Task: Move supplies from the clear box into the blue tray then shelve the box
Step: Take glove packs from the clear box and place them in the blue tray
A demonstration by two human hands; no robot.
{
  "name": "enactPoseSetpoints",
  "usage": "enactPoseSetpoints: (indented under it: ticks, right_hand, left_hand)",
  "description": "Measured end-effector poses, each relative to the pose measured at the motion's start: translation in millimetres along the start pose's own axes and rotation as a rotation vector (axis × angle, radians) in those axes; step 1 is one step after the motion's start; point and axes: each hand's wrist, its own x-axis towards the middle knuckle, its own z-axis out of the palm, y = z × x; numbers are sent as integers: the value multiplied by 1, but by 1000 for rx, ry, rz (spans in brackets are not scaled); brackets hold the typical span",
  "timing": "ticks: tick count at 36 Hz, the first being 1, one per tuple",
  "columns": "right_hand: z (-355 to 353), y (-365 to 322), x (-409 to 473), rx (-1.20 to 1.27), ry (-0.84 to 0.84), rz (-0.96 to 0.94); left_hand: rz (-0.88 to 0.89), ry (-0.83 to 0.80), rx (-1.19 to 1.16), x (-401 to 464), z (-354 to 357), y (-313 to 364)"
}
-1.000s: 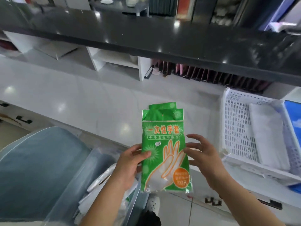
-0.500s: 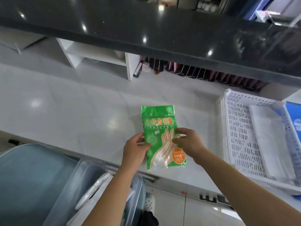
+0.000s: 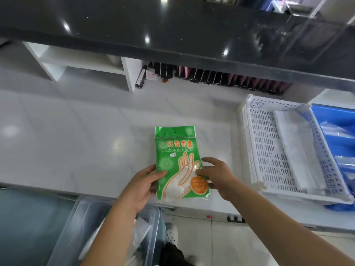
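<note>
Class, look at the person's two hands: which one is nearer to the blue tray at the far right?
Right. The right hand touches the green glove packet's right edge, on the side facing the blue tray. The left hand grips the packet's left edge, farther from the tray.

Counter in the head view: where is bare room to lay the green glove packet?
Bare white counter runs left of the green glove packet, bordered by the white shelf unit behind. A narrower strip lies between the packet and the white basket. The right is crowded: white basket, then blue tray.
</note>
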Motion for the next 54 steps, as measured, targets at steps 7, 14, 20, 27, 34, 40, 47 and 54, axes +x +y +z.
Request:
enactPoseSetpoints:
  ticks: [7,14,20,27,34,40,47,54]
  right_hand:
    - [-38,7,-57,164,-125,-171]
    - [-123,9,-126,310,-186,-290]
    - [-202,-3,-137,399,-259,-341]
    - [-301,-13,-108,480,-314,-411]
    - [-429,-22,-86,443,-267,-507]
    - [-518,-51,-72,267,-71,-715]
    - [-592,-100,-42,-659,365,-976]
    - [-604,-124,1,-1178,554,-990]
  left_hand:
    - [82,-279,-37,-22,10,4]
    - [135,-482,-19,-53,86,18]
    - [206,-511,37,-55,176,27]
    - [292,-448,44,-37,294,22]
    - [352,-466,116,-13,413,1]
    - [572,-303,276,26,501,-27]
    - [499,64,902,74,527,-77]
    - [421,107,1048,85,524,-99]
